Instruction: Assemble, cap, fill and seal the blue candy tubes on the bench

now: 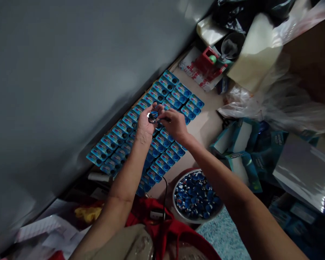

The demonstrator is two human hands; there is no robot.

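Observation:
Both my hands meet above rows of small blue cards (162, 108) laid out along a grey wall. My left hand (146, 121) is closed around a small blue and silver round piece (152, 116). My right hand (174, 122) pinches the same piece from the right with its fingertips. The cards lie flat in long rows, each showing dark round spots. A metal bowl (178, 209) full of several blue round pieces sits below my right forearm.
A grey wall (70, 90) fills the left. Teal cardboard boxes (241, 144) and clear plastic bags (281, 104) pile up on the right. A red toy-like object (211, 59) lies at the far end. Red cloth (157, 224) and papers (43, 231) lie near me.

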